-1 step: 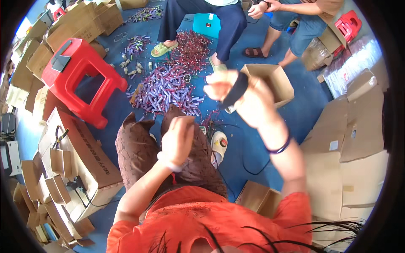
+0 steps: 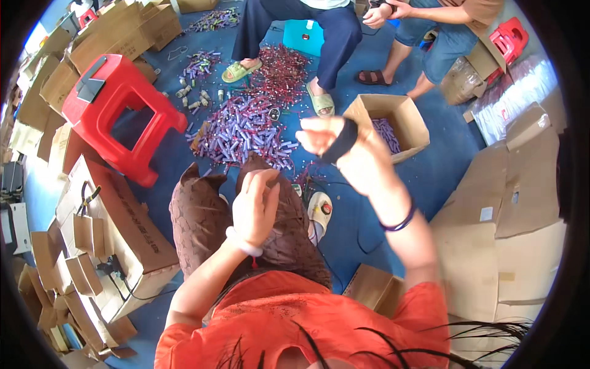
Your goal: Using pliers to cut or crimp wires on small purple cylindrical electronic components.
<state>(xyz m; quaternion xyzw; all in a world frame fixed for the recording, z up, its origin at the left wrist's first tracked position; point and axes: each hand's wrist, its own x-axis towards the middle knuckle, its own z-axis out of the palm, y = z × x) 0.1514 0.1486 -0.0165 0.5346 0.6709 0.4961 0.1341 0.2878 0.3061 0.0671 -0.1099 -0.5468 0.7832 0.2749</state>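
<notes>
My left hand (image 2: pixel 255 208), with a pale band at the wrist, hovers over my lap. Its fingers are loosely bent and apart, and nothing shows in them. Near the box, my right hand (image 2: pixel 359 150) is raised, with a black strap (image 2: pixel 342 141) across it and a dark band at the wrist. Motion smears its curled-looking fingers, so I cannot tell what they hold. In front of my knees lies a heap of small purple cylinders (image 2: pixel 243 132) with red bits among them. More purple cylinders (image 2: pixel 387 134) lie inside the open cardboard box (image 2: pixel 415 126) just beyond my right hand.
A red plastic stool (image 2: pixel 126 114) and a carton (image 2: pixel 120 227) with pliers (image 2: pixel 87 198) stand to my left. Flattened cardboard (image 2: pixel 510 227) fills the right side. A small open box (image 2: pixel 375 289) sits by my right side. Two people are at the far side, near a teal stool (image 2: pixel 302 40).
My right hand has shifted slightly left and away from the box opening, and the purple cylinders inside now show. My left hand has turned slightly, its fingers more apart.
</notes>
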